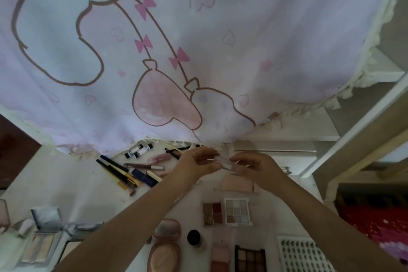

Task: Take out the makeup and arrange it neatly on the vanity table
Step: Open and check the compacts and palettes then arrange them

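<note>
Above a white vanity table [88,192], the left hand [198,164] and right hand [254,166] each pinch 1 end of a small clear tube [225,162], held level over a pink pouch [237,183]. Pencils [119,172] fan out toward the left, near the hem of a pink cartoon curtain [176,51] along the far edge. 2 eyeshadow palettes [227,211] lie side by side nearer the person; bare tabletop shows at left.

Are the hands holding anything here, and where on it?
Yes. Both hands hold one small clear tube above the table: the left hand pinches its left end, the right hand its right end.
</note>
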Demonstrator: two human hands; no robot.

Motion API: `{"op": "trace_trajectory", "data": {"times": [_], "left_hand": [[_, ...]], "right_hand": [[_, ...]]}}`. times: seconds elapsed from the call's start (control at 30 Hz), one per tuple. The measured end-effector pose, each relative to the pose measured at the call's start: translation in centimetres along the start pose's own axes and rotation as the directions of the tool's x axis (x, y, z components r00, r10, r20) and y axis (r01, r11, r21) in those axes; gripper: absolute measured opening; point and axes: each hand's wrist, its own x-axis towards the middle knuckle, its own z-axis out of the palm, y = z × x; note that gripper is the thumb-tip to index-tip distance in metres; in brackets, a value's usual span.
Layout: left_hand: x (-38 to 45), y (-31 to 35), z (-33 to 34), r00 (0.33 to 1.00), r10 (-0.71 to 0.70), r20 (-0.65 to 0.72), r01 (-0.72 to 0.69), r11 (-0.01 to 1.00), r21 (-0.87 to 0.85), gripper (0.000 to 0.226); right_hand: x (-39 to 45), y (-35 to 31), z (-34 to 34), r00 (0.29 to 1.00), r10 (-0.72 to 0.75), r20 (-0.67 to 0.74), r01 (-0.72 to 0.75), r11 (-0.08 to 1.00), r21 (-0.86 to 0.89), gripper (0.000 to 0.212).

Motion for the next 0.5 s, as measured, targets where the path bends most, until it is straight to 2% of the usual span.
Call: {"op": "trace_trajectory", "data": {"times": [0.2, 0.33, 0.4, 0.5], "left_hand": [[0.3, -1.5, -0.6, 0.996, -0.026, -0.085, 0.022, 0.998, -0.056, 0.026], [0.8, -2.7, -1.1, 0.989, -0.062, -0.136, 0.054, 0.997, -0.06, 0.026], [1.1, -3.3, -1.4, 0.987, -0.088, -0.134, 0.08, 0.995, -0.063, 0.028], [1.6, -4.2, -1.9, 0.983, -0.155, -0.099, 0.148, 0.986, -0.077, 0.034]], "right_hand": [[0.5, 0.0, 0.7, 0.975, 0.186, 0.122, -0.204, 0.967, 0.154, 0.019], [1.7, 0.2, 1.8, 0.964, 0.247, 0.102, -0.261, 0.952, 0.158, 0.012], [2.5, 0.6, 2.3, 0.937, 0.341, 0.079, -0.349, 0.891, 0.29, 0.01], [3.6, 1.5, 2.8, 0.861, 0.507, 0.043, -0.469, 0.757, 0.456, 0.027]]}}
